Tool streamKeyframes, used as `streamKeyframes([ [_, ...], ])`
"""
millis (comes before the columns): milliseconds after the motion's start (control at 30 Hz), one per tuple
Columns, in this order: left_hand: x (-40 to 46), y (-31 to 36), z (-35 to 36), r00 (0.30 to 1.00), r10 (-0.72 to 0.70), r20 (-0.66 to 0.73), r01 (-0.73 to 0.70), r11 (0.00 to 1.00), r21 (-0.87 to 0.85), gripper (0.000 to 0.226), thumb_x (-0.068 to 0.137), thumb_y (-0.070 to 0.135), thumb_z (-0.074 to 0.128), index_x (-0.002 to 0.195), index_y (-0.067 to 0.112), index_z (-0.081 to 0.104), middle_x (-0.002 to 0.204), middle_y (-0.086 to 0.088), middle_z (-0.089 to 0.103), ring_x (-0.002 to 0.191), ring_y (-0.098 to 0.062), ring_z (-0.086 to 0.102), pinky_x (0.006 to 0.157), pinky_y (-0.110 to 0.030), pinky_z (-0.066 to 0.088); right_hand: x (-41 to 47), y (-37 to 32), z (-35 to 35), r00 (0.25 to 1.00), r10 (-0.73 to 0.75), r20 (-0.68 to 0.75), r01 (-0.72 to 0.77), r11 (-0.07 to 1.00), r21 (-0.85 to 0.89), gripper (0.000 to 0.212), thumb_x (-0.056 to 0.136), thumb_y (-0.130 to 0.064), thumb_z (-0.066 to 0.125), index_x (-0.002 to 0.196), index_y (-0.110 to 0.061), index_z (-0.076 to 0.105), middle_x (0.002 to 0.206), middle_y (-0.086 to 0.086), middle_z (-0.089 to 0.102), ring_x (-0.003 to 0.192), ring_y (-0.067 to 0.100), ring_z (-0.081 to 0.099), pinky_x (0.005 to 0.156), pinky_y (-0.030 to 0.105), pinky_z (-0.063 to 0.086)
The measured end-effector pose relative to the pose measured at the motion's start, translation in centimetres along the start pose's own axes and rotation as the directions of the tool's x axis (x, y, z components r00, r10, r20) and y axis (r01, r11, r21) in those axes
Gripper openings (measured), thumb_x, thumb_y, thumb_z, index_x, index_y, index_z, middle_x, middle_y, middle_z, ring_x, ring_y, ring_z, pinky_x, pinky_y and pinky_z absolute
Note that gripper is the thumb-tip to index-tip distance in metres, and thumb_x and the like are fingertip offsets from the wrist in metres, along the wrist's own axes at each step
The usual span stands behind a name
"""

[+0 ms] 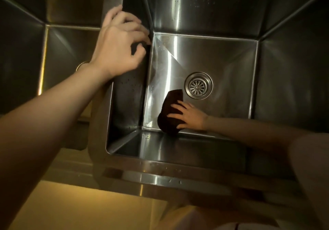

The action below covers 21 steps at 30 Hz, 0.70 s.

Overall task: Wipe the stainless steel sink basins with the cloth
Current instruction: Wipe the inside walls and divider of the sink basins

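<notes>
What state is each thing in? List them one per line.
dark cloth: flat on the basin floor, pressed under the right hand.
right hand: fingers straight, pressing on the cloth.
left hand: fingers curled over the divider wall.
drain strainer: in place, uncovered, beside the cloth.
right basin: droplets on walls, no standing water.

No text, label, brand, number or sign can be read anywhere in the view.

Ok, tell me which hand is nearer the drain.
Right. The right hand presses the cloth just beside the drain; the left hand grips the divider above.
</notes>
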<state>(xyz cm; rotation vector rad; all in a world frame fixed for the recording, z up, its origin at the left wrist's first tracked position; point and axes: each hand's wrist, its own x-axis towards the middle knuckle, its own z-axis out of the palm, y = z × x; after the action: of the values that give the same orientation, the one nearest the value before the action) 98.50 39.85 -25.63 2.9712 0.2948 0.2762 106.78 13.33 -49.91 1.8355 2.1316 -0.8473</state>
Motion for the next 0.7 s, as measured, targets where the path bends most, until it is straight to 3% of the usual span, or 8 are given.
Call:
streamKeyframes([
  [233, -4.5, 1.0, -2.6, 0.991, -0.112, -0.066, 0.119, 0.987, 0.107, 0.033, 0.095, 0.021, 0.044, 0.121, 0.01, 0.063, 0.13, -0.009, 0.059, 0.125, -0.028, 0.048, 0.116, -0.044, 0.02, 0.9, -1.2, -1.7, 0.999, 0.047, 0.026, -0.047, 0.999, -0.002, 0.078, 0.081, -0.053, 0.064, 0.145, -0.029, 0.027, 0.151, 0.014, 0.022, 0.135, 0.039, 0.024, 0.109, 0.049, 0.034],
  [333, -9.0, 2.2, -3.9, 0.962, -0.246, -0.121, 0.259, 0.96, 0.108, 0.035, 0.096, 0.019, 0.046, 0.127, 0.008, 0.058, 0.136, -0.011, 0.054, 0.128, -0.029, 0.046, 0.116, -0.044, 0.022, 1.8, -2.0, -2.0, 0.998, 0.056, 0.01, -0.056, 0.998, 0.011, 0.079, 0.08, -0.052, 0.066, 0.146, -0.029, 0.028, 0.15, 0.015, 0.023, 0.135, 0.042, 0.025, 0.11, 0.048, 0.031],
  [467, -14.2, 4.3, -4.1, 0.898, -0.436, -0.065, 0.439, 0.896, 0.065, 0.04, 0.097, 0.018, 0.046, 0.135, 0.008, 0.05, 0.145, -0.011, 0.045, 0.134, -0.028, 0.039, 0.116, -0.047, 0.023, 3.9, -3.8, -2.2, 1.0, -0.013, -0.017, 0.012, 0.996, -0.088, 0.074, 0.087, -0.055, 0.056, 0.149, -0.031, 0.024, 0.154, 0.017, 0.021, 0.139, 0.042, 0.021, 0.116, 0.048, 0.019],
  [700, -19.4, 7.1, -3.0, 0.81, -0.587, 0.004, 0.587, 0.809, -0.027, 0.045, 0.098, 0.023, 0.04, 0.14, 0.01, 0.046, 0.148, -0.008, 0.043, 0.141, -0.023, 0.032, 0.115, -0.051, 0.023, 7.0, -6.2, -3.9, 1.0, -0.009, -0.017, 0.009, 0.999, -0.042, 0.073, 0.082, -0.051, 0.064, 0.144, -0.03, 0.031, 0.147, 0.012, 0.029, 0.132, 0.045, 0.028, 0.103, 0.048, 0.041],
])
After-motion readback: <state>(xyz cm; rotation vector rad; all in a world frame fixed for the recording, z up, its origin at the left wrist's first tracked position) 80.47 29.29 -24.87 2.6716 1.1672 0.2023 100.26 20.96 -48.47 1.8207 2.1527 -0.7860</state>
